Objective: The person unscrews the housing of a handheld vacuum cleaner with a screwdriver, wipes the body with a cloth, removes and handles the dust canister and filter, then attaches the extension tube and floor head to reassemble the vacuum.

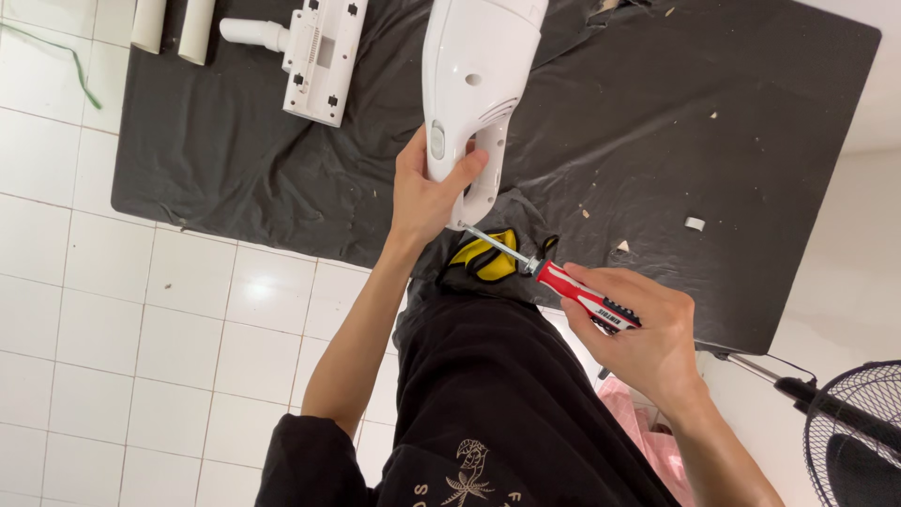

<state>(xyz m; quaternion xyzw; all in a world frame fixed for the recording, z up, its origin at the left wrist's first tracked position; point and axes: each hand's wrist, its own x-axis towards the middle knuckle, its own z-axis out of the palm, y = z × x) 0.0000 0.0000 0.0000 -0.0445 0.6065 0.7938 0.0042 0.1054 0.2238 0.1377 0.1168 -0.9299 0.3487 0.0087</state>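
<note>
So the person's standing over a black cloth (657, 141) spread on the white tiled floor (141, 329), working on a white handheld vacuum body (479, 84). Left hand (427, 188) has its fingers wrapped tight round the vacuum's handle, thumb across the front, holding it tipped up at the near edge of the cloth. Right hand (638, 333) is closed around a red-handled screwdriver (554, 277), and the metal tip sits right at the bottom end of the handle. Up at the far left corner of the cloth there's a white floor-head piece (314, 52) and two white tubes (174, 23) lying just beside it. Little white scraps are scattered across the cloth. A black fan (849, 427) stands off the cloth's near right corner.
</note>
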